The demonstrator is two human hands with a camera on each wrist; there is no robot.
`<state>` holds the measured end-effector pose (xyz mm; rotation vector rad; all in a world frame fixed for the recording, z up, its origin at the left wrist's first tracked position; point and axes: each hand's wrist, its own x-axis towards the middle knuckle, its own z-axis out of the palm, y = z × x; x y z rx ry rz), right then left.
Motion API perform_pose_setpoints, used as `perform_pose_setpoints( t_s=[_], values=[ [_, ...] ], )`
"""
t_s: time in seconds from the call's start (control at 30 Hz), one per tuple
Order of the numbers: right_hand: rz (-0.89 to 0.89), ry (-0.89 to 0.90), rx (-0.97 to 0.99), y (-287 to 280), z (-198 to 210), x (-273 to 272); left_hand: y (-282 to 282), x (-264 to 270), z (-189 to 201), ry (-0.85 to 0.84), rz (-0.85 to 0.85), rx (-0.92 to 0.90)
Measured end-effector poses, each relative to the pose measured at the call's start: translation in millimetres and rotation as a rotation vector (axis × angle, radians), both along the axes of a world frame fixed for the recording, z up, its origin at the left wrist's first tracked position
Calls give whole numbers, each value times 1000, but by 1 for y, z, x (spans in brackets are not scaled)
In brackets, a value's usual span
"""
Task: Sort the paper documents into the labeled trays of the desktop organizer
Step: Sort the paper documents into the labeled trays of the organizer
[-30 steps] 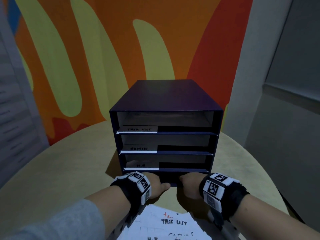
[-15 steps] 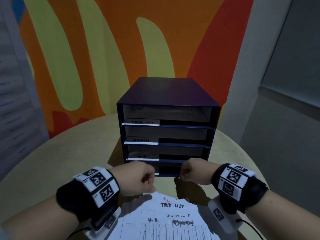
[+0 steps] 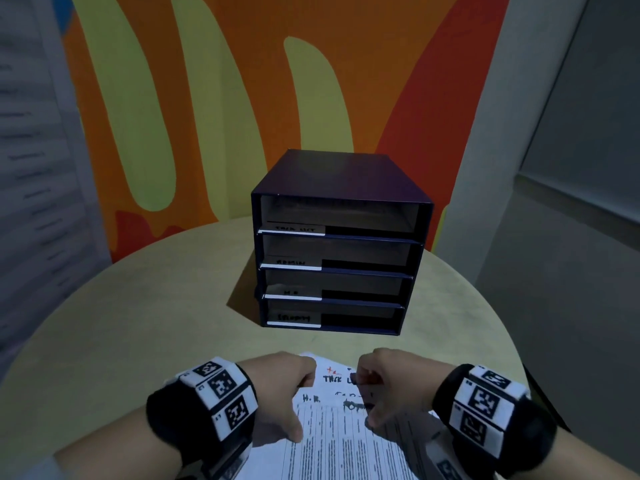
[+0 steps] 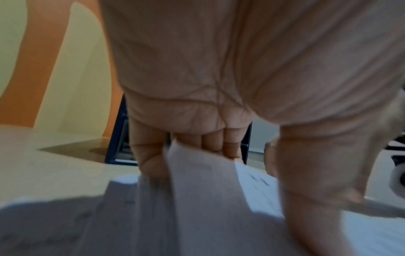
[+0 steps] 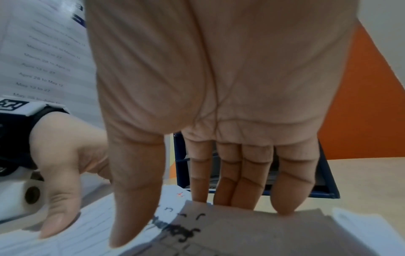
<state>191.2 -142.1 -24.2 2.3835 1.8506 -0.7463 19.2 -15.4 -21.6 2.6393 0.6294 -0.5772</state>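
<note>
A dark blue organizer [image 3: 341, 174] with several stacked trays stands at the middle of the round table; small white labels sit on the tray fronts, left side. A stack of white printed papers [image 3: 346, 445] with handwritten headings lies at the near edge. Both hands hang over its far end, fingers pointing down. My left hand [image 3: 301, 407] has its fingers behind the far edge of a sheet [image 4: 208, 199], which bends up against them; the thumb stays apart. The fingertips [image 5: 241, 202] of my right hand [image 3: 363, 400] rest straight on the far edge of a sheet [image 5: 241, 232], thumb touching paper.
The pale round table [image 3: 138, 323] shows bare wood left and right of the organizer. An orange and yellow painted wall [image 3: 242, 98] rises close behind. A grey wall panel [image 3: 554, 237] stands at the right, and a printed poster [image 3: 31, 168] at the left.
Both hands have drawn back from the organizer's bottom front to the paper stack. The bottom tray, hidden behind them before, now shows.
</note>
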Motion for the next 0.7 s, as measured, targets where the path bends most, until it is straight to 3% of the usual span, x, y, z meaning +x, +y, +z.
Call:
perform_pose_setpoints(
  t_s=[0.2,0.3,0.37,0.47,0.6,0.7],
  values=[
    [-122,-14,146,-8,-1,2,8,-13,-4,-264,145,-56],
    [-270,72,349,-14,4,13,19,-22,1,-437,188,-143],
    [-418,203,539,-16,5,21,27,-27,3,-565,242,-201],
    [-608,585,725,-17,-2,29,34,-29,3,-752,348,-224],
    [-583,907,733,-14,-9,26,37,-24,-2,-873,459,-259],
    [-517,1000,668,-13,-10,22,36,-20,-3,-953,568,-337]
  ],
)
